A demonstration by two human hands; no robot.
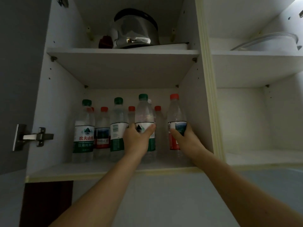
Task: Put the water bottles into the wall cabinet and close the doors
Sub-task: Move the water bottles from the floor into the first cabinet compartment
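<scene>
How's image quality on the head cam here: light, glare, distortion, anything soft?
Head view: dim overall, brightest at the top right corner; glare spots on the metal kettle; wide-angle bowing along the cabinet divider. The back-row bottles are murky, and label print is readable only on the leftmost green-capped bottle. Left hand and right hand are fairly sharp, each with a grip on a bottle.

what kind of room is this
Most likely a home kitchen: an open wall cabinet holding a metal kettle on the upper shelf and rows of water bottles below.
</scene>
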